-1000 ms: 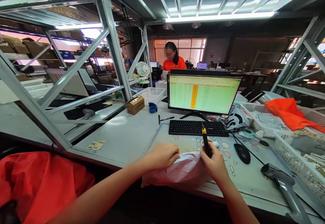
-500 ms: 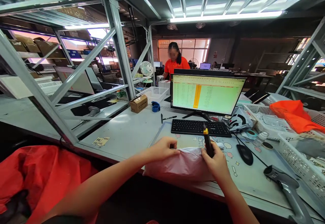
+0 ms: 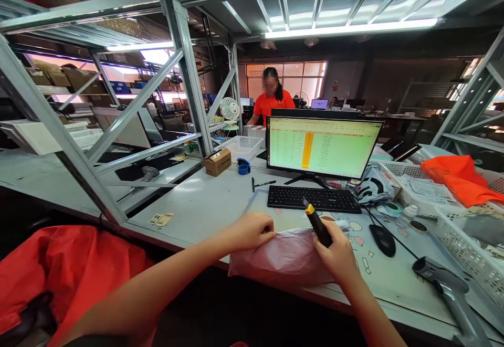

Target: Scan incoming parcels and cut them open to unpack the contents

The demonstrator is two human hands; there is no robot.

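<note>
A pinkish, translucent plastic bag (image 3: 281,260) lies at the front edge of the desk, and its contents cannot be made out. My left hand (image 3: 255,231) is closed on the bag's upper left edge, thumb and fingers pinched together. In my right hand (image 3: 334,250) is a utility knife (image 3: 318,226) with a black handle and yellow tip. Its blade is out and points up and to the left, above the bag. The right thumb rests against the bag's upper right part.
Behind the bag stand a black keyboard (image 3: 313,199) and a monitor (image 3: 323,147). A mouse (image 3: 382,240), a barcode scanner (image 3: 444,284) and white baskets (image 3: 464,247) are on the right. A small cardboard box (image 3: 218,163) sits back left. A person in orange (image 3: 271,103) stands beyond.
The utility knife has tilted to the left, its tip now lower and further left. My left hand keeps its pinch on the bag. The view has shifted slightly.
</note>
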